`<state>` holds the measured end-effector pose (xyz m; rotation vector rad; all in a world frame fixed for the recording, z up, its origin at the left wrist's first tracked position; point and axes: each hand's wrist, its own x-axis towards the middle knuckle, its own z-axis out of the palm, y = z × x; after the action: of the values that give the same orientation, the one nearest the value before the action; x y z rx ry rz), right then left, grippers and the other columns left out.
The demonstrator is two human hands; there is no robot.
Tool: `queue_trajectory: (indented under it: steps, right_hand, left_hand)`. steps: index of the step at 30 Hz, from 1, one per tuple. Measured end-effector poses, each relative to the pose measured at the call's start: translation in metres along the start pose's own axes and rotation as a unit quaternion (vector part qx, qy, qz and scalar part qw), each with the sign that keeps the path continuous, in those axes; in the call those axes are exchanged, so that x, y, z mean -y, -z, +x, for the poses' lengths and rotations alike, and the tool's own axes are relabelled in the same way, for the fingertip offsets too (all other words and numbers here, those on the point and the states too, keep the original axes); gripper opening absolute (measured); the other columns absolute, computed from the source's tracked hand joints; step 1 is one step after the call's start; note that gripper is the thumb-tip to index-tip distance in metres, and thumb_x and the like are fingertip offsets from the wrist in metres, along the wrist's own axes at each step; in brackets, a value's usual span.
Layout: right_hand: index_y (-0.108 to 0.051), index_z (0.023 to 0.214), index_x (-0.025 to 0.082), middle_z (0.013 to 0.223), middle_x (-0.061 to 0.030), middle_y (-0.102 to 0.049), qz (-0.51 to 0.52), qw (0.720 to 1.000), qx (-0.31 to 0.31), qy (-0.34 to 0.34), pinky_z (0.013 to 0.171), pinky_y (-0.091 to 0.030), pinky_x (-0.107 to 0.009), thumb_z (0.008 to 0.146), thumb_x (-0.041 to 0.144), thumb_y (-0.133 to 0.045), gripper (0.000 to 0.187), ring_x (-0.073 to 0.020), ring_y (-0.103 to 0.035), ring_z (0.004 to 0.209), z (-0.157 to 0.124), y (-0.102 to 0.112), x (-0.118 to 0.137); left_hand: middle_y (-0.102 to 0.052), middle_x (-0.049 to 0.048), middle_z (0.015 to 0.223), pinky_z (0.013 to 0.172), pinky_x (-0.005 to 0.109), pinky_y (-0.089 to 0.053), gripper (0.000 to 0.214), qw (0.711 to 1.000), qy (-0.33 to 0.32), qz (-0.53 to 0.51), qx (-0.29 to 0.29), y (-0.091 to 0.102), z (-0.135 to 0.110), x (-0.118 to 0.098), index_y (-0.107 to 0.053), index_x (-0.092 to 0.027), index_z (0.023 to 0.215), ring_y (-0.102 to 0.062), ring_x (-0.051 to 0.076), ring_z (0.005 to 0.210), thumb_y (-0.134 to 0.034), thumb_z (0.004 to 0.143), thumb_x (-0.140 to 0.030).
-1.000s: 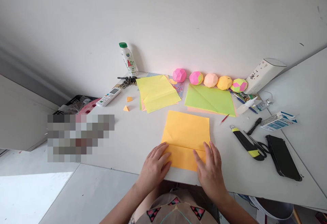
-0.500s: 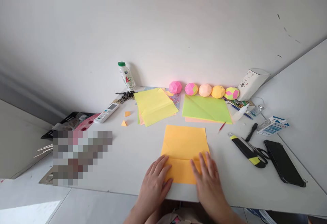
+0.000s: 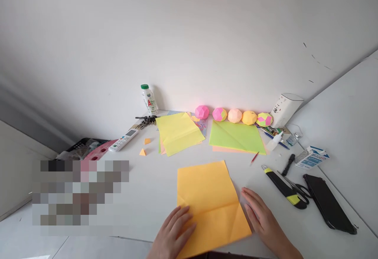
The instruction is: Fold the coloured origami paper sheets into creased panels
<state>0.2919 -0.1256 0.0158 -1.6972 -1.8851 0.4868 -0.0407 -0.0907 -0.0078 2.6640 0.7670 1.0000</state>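
Note:
An orange sheet of paper (image 3: 206,188) with crease lines lies turned slightly askew at the front of the table. My left hand (image 3: 174,231) rests on its lower left part, fingers laid flat and a little apart. Just off the paper's right edge is my right hand (image 3: 262,219), its fingers stretched out and thumb apart, holding nothing; whether it touches the edge I cannot tell. The sheet's near edge reaches the table's front edge.
Yellow paper (image 3: 180,133) and green paper (image 3: 236,136) lie behind, below several faceted paper balls (image 3: 235,116). At right are a utility knife (image 3: 283,186), scissors (image 3: 302,190), a phone (image 3: 329,204) and a glue bottle (image 3: 274,141). At left sit a remote (image 3: 124,140) and a bottle (image 3: 149,100).
The orange paper has turned counter-clockwise and come nearer me, with more of its lower part showing. My right hand has left the paper for its right side. The camera view has tilted up.

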Motion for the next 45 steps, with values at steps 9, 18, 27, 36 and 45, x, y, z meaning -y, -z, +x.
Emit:
queue_trajectory:
  steps: [9, 18, 27, 36, 45]
  right_hand:
    - [-0.069, 0.108, 0.024, 0.126, -0.0097, -0.061, 0.453, 0.881, 0.068, -0.117, 0.106, -0.036, -0.048, 0.085, 0.073, -0.036, 0.063, -0.0309, -0.05, 0.124, 0.091, 0.042, 0.014]
    - [-0.061, 0.123, 0.029, 0.132, -0.0092, -0.058, 0.696, 0.706, 0.037, -0.127, 0.1, -0.038, -0.05, 0.07, 0.091, -0.026, 0.089, -0.0336, -0.045, 0.128, 0.121, 0.009, 0.027]
    - [-0.055, 0.131, 0.026, 0.132, -0.0114, -0.058, 0.671, 0.726, 0.102, -0.11, 0.105, -0.035, -0.049, 0.079, 0.049, -0.069, 0.059, -0.031, -0.051, 0.124, 0.095, 0.001, 0.028]
    - [-0.065, 0.119, 0.028, 0.12, -0.0079, -0.066, 0.678, 0.724, 0.116, -0.06, 0.101, -0.041, -0.047, 0.081, 0.04, -0.069, 0.04, -0.0278, -0.059, 0.114, 0.086, 0.01, 0.04]
    - [-0.06, 0.125, 0.029, 0.127, -0.0079, -0.062, 0.656, 0.743, 0.105, -0.081, 0.1, -0.043, -0.045, 0.079, 0.042, -0.071, 0.049, -0.0279, -0.057, 0.118, 0.086, 0.015, 0.031]
  left_hand:
    - [-0.068, 0.0113, 0.108, 0.081, 0.037, -0.054, 0.046, 0.708, 0.433, -0.521, -0.199, 0.035, 0.054, 0.011, -0.069, -0.019, 0.107, -0.064, 0.029, 0.099, -0.058, 0.084, -0.057]
    - [-0.062, 0.0036, 0.128, 0.091, 0.033, -0.054, 0.049, 0.556, 0.417, -0.678, -0.237, 0.02, 0.143, 0.059, -0.05, -0.031, 0.132, -0.061, 0.022, 0.114, -0.064, 0.086, -0.039]
    - [-0.056, 0.0106, 0.134, 0.11, 0.046, -0.036, 0.057, 0.463, 0.463, -0.749, -0.1, -0.006, 0.121, 0.078, -0.04, -0.023, 0.143, -0.049, 0.032, 0.127, -0.056, 0.091, -0.038]
    - [-0.068, 0.0091, 0.118, 0.114, 0.044, -0.027, 0.055, 0.445, 0.301, -0.843, -0.033, -0.009, 0.114, 0.092, -0.067, -0.019, 0.118, -0.052, 0.031, 0.124, -0.032, 0.095, -0.055]
    - [-0.075, 0.0035, 0.083, 0.077, 0.03, -0.055, 0.02, 0.492, 0.404, -0.77, -0.032, 0.015, 0.115, 0.099, -0.074, -0.02, 0.089, -0.072, 0.023, 0.078, -0.07, 0.077, -0.035]
